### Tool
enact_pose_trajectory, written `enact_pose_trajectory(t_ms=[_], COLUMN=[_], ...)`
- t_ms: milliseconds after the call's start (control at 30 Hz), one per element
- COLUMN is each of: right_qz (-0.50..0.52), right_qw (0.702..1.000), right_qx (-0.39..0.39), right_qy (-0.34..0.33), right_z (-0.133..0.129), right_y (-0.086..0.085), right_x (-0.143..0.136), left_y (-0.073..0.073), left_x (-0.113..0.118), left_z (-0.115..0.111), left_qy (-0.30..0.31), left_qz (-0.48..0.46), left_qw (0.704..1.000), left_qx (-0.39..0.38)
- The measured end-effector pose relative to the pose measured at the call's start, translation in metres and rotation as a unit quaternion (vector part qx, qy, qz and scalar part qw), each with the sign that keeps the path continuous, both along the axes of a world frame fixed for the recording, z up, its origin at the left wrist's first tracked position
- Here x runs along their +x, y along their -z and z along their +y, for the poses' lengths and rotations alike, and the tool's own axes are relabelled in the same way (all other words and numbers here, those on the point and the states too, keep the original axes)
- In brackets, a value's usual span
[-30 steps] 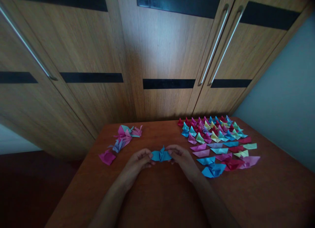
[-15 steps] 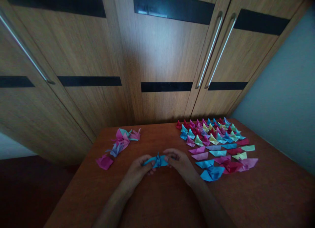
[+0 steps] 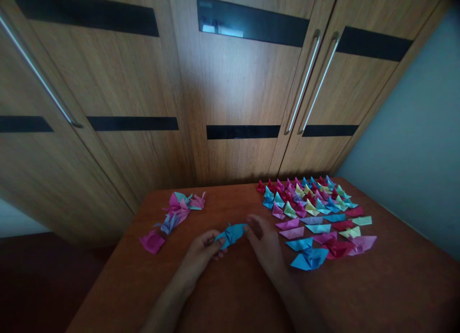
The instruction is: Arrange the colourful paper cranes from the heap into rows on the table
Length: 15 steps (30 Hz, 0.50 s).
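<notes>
A blue folded-paper crane is held above the middle of the table, its wings spread sideways and slightly tilted. My left hand pinches the left wing between thumb and fingers. At the tip of the right wing, the thumb and fingertips of my right hand close on the paper. To the left lie several folded-paper cranes in pink and lilac, with a magenta folded piece nearer me.
Rows of colourful paper boats stand at the table's back right. Flat folded strips and larger boats lie before them. A wooden wardrobe rises behind the brown table, with a wall to the right.
The crane has tilted, its right wing end rising and its upright points leaning over. My right hand has shifted slightly right, out to the wing's tip. The view has tipped slightly upward.
</notes>
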State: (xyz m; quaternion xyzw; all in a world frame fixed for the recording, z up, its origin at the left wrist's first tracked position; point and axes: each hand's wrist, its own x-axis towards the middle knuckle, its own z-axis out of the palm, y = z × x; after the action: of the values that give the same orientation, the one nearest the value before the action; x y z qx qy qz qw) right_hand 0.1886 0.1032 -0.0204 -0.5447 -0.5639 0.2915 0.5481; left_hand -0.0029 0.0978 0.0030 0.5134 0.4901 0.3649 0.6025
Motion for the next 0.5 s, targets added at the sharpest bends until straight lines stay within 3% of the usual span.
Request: enact_pose_trajectory(t_ms=[100, 200, 300, 500], right_qz=[-0.079, -0.122, -0.136, -0.143], right_qw=[0.995, 0.989, 0.983, 0.985], right_qx=[0.049, 0.056, 0.050, 0.045], right_qy=[0.033, -0.058, -0.112, -0.081], right_z=[-0.009, -0.017, -0.019, -0.015], right_y=[-0.008, -0.010, -0.006, -0.002], right_x=[-0.003, -0.011, -0.019, -0.017], left_y=[0.000, 0.000, 0.001, 0.003], left_x=[0.000, 0.002, 0.004, 0.011], left_z=[0.002, 0.003, 0.002, -0.001], left_qy=[-0.054, -0.078, -0.077, -0.042], left_qz=[0.018, 0.031, 0.038, 0.040], left_qw=[0.998, 0.996, 0.996, 0.997], left_qx=[0.008, 0.019, 0.033, 0.042])
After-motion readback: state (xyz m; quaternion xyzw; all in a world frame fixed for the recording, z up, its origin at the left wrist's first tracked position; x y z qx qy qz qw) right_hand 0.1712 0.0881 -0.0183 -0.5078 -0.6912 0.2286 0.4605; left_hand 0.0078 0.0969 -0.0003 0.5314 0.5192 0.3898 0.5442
